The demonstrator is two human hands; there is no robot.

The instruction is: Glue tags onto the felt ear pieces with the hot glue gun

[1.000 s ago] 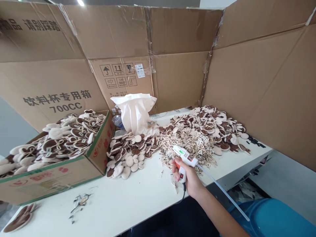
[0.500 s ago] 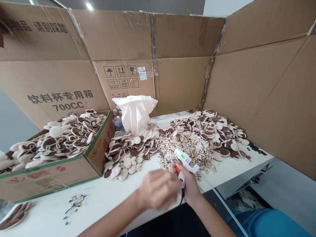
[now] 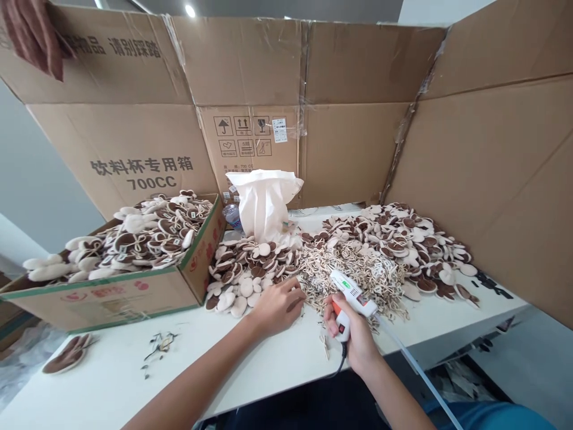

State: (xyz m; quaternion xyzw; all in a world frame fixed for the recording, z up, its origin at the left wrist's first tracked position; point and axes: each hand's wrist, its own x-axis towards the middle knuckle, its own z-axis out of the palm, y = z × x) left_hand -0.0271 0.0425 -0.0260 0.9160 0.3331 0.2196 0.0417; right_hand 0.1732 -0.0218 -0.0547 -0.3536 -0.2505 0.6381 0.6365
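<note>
White plastic glue gun with an orange trigger (image 3: 353, 295): we hold it in the right hand (image 3: 357, 335), fingers wrapped round its grip, in front of a tangled heap of thin cream cords (image 3: 371, 269). By our judgement the work is well along but unfinished: at its 9 o'clock the brown cardboard box with green edging (image 3: 134, 301) is heaped with plush pieces bearing cords and tags, which we take as done, while the loose brown-and-cream plush pieces at 9 to 10 o'clock (image 3: 246, 286) and the larger pile at 1 to 2 o'clock (image 3: 403, 233) seem left. The gun's nozzle points to 10 o'clock; its long axis runs back toward 4, a translucent glue stick (image 3: 418, 370) trailing behind. Our left hand (image 3: 276, 307) is half curled at 9 o'clock, beside the cords; we cannot tell whether it grips anything.
</note>
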